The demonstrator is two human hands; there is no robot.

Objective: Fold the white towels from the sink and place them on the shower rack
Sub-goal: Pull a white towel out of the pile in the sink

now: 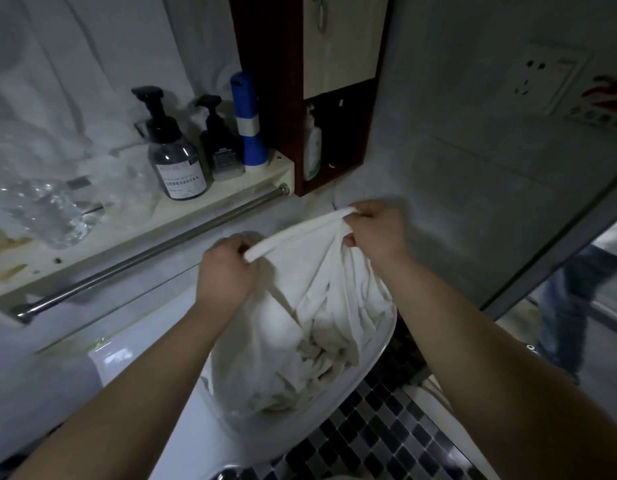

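In sink (379, 353): white towels (321, 327) heaped | left hand (227, 268), right hand (376, 233) grip top edge

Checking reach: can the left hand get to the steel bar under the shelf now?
Probably yes: nothing lies between the left hand and the steel bar, though it grips the towel.

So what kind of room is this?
Most likely a bathroom: a white ceramic sink holds crumpled white towels, dark pump-top bottles stand on a cream shelf above a steel towel bar.
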